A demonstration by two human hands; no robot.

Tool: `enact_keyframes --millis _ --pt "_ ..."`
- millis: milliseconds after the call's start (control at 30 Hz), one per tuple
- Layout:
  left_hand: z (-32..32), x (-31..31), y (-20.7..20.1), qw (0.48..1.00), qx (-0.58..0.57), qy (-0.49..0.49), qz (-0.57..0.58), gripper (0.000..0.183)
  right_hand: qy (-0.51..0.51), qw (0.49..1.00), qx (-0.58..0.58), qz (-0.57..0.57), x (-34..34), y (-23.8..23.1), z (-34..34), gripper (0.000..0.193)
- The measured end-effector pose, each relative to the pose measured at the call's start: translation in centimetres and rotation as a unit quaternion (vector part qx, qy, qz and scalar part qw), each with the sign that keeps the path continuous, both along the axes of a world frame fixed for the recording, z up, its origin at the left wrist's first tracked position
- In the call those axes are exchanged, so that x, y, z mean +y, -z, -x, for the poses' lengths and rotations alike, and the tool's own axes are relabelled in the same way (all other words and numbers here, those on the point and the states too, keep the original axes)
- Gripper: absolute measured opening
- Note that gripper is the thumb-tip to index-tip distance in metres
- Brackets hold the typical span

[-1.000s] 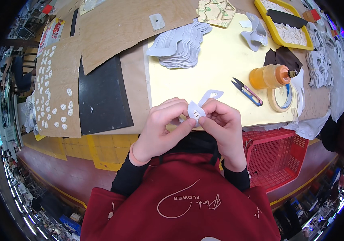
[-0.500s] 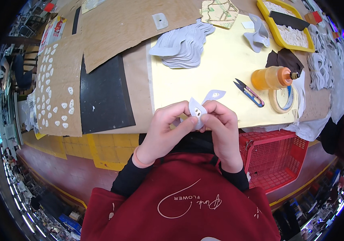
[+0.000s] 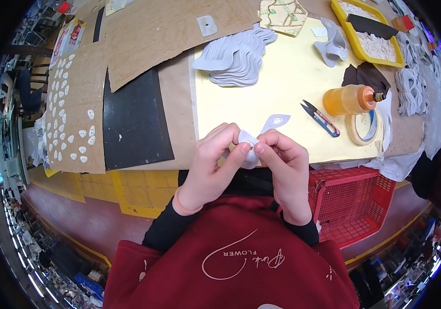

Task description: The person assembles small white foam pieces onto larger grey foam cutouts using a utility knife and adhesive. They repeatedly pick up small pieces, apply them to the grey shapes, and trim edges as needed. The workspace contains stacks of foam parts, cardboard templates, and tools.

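Both hands meet over the table's near edge and pinch one small white cut-out piece (image 3: 247,140) between their fingertips. My left hand (image 3: 211,164) grips it from the left, thumb and forefinger on its edge. My right hand (image 3: 285,165) holds its right side. Part of the piece is hidden by the fingers. Just beyond the hands, a flat white shaped piece with a hole (image 3: 276,122) lies on the yellow mat (image 3: 282,87).
A stack of grey cut shapes (image 3: 238,56), small snips (image 3: 321,118), an orange glue bottle (image 3: 352,99) and a tape roll (image 3: 363,129) sit on the mat. A cardboard sheet with several small white pieces (image 3: 73,110) lies left, a black sheet (image 3: 132,121) beside it. A red basket (image 3: 352,201) hangs at right.
The hands stay together on the small white piece; the fingers have shifted slightly, turning it between the fingertips. Nothing else has moved.
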State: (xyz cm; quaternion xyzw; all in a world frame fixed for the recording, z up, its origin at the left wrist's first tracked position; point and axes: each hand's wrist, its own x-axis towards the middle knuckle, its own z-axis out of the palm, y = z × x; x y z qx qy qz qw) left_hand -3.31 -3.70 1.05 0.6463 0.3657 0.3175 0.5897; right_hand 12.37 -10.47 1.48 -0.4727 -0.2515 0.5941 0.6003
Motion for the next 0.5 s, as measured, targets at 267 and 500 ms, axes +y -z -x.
enact_keyframes --millis 267,500 --pt "-1.3 -0.4 -0.3 0.992 0.023 -0.060 -0.107 0.020 0.063 0.995 -0.066 -0.031 0.3 -0.1 1.8 0.010" --pt "-1.2 -0.7 -1.9 0.995 -0.068 -0.061 0.043 0.021 -0.079 0.992 -0.007 -0.102 0.4 -0.3 -0.2 0.008"
